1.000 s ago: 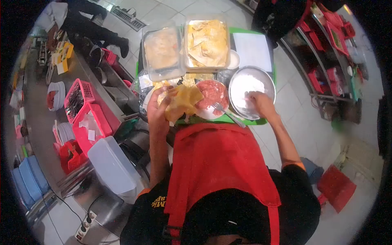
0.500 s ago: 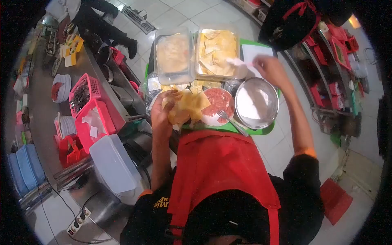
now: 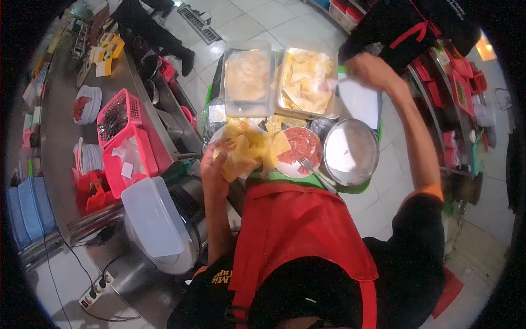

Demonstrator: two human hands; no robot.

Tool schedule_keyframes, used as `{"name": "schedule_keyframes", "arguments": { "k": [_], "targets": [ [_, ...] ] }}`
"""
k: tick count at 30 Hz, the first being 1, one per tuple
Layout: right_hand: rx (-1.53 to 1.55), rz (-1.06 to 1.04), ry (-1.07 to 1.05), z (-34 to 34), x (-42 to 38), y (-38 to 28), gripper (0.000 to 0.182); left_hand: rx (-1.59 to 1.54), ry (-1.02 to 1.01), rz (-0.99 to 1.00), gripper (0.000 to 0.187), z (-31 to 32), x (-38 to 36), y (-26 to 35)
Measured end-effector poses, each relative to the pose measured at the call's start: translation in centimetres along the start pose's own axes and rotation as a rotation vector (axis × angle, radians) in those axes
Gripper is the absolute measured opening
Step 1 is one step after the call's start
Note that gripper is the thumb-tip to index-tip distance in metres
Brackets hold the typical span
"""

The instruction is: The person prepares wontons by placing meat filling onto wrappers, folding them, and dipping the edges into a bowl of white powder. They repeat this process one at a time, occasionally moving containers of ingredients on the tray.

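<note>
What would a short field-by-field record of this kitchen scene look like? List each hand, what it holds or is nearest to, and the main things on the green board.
left hand: holds a yellow wrapper over the board's near left edge
right hand: raised beside the tub of folded wrappers, above the white sheet; whether it grips anything cannot be told
plate of minced meat: centre of the green board, with a fork resting on it
metal bowl of flour: right of the plate
second tub: left of the tub of folded wrappers
</note>
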State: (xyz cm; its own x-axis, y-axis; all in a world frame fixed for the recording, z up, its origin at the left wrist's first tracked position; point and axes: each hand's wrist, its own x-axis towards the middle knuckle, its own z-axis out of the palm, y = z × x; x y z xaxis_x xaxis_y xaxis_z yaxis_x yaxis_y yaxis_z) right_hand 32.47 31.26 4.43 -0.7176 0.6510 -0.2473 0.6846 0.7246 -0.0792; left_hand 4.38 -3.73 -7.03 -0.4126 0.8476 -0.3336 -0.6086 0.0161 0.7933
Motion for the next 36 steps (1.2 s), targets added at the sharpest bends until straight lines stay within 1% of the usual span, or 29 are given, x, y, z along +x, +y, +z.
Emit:
{"name": "schedule_keyframes", "arguments": {
  "k": [1, 2, 3, 5, 6, 7, 8, 9, 10, 12, 13, 15, 16, 17, 18, 19, 21, 22, 23, 25, 27, 29, 30, 33, 35, 36],
  "targets": [
    [-0.024, -0.068, -0.083, -0.2, -0.6, -1.0, 0.014, -0.001, 0.001, 0.002, 0.035, 0.1, 0.0, -0.1],
    [0.02, -0.098, -0.037, 0.2, -0.7, -1.9, 0.012, -0.004, -0.003, -0.015, 0.034, 0.2, 0.1, -0.1],
    [0.023, -0.147, 0.031, 2.1, 0.5, -1.0, 0.012, -0.005, -0.008, -0.03, 0.034, 0.4, 0.2, -0.1],
    [-0.009, -0.19, 0.116, 2.2, 2.4, -2.2, 0.011, 0.04, -0.029, -0.021, 0.033, 1.6, 0.4, 0.4],
    [-0.003, -0.188, 0.121, 2.1, 3.4, -3.1, 0.011, 0.083, -0.047, -0.015, 0.033, 2.2, 0.6, 0.7],
    [-0.076, -0.202, 0.125, 1.8, 4.4, -4.2, 0.011, 0.09, -0.047, -0.015, 0.033, 2.6, 0.6, 0.8],
    [-0.151, -0.217, 0.129, 1.6, 5.2, -4.7, 0.012, 0.117, -0.061, 0.005, 0.034, 2.9, 0.8, 0.9],
    [-0.148, -0.217, 0.133, 1.9, 6.4, -4.4, 0.012, 0.141, -0.073, 0.025, 0.035, 3.1, 0.8, 0.9],
    [-0.195, -0.211, 0.197, 2.4, 7.7, -4.2, 0.012, 0.144, -0.073, 0.028, 0.035, 3.3, 0.6, 1.0],
    [-0.265, -0.214, 0.325, 2.2, 9.2, -3.4, 0.012, 0.109, -0.047, 0.054, 0.041, 3.6, 0.4, 1.0],
    [-0.265, -0.217, 0.325, 2.2, 9.6, -2.8, 0.012, 0.108, -0.044, 0.055, 0.041, 3.5, 0.2, 1.0],
    [-0.301, -0.197, 0.431, 2.3, 10.0, -1.1, 0.013, 0.082, 0.021, 0.043, 0.048, 3.3, 0.1, 0.8],
    [-0.222, -0.212, 0.497, 1.4, 8.4, -1.3, 0.014, 0.078, 0.025, 0.039, 0.048, 3.2, -0.1, 0.7],
    [-0.186, -0.062, 0.378, 0.2, 6.5, -1.4, 0.016, 0.053, 0.011, 0.048, 0.051, 3.1, -0.1, 0.7],
    [-0.11, -0.102, 0.367, -1.0, 3.8, -1.3, 0.02, 0.024, 0.0, 0.057, 0.054, 3.0, -0.2, 0.6],
    [0.033, -0.072, 0.295, -1.7, 1.2, -1.1, 0.015, 0.016, 0.013, 0.053, 0.054, 3.0, -0.3, 0.4],
    [0.158, -0.064, 0.132, -1.5, -3.8, 0.9, 0.019, 0.071, 0.029, -0.002, 0.059, 2.8, -0.3, 0.8],
    [0.17, -0.005, -0.014, -0.8, -6.1, 1.5, 0.017, 0.093, -0.004, -0.025, 0.06, 2.7, -0.2, 1.0],
    [0.258, 0.044, -0.12, 1.7, -8.2, 3.1, 0.019, 0.094, 0.026, -0.02, 0.06, 2.7, 0.1, 1.0],
    [0.291, 0.154, -0.2, 6.3, -12.2, 2.4, 0.022, 0.077, -0.148, 0.032, 0.058, 3.3, 0.7, 0.6],
    [0.324, 0.195, -0.252, 13.8, -14.9, 3.0, 0.024, 0.03, -0.192, 0.002, 0.056, 4.7, 0.9, 0.6],
    [0.347, 0.29, -0.193, 19.0, -17.2, 1.8, 0.018, 0.041, -0.258, 0.031, 0.057, 5.5, 1.3, 0.2],
    [0.346, 0.32, -0.189, 19.7, -17.8, 1.5, 0.018, 0.007, -0.274, -0.015, 0.059, 5.9, 1.4, 0.3],
    [0.357, 0.37, -0.154, 20.0, -16.7, 0.1, 0.017, 0.018, -0.35, -0.011, 0.062, 6.4, 1.5, 0.1],
    [0.314, 0.475, 0.275, 18.7, -14.0, 0.1, 0.014, 0.05, -0.352, -0.036, 0.064, 7.1, 1.3, 0.0],
    [0.298, 0.389, 0.348, 18.8, -12.1, 0.8, 0.016, 0.071, -0.348, -0.055, 0.066, 7.4, 1.2, 0.0]
  ]
}}
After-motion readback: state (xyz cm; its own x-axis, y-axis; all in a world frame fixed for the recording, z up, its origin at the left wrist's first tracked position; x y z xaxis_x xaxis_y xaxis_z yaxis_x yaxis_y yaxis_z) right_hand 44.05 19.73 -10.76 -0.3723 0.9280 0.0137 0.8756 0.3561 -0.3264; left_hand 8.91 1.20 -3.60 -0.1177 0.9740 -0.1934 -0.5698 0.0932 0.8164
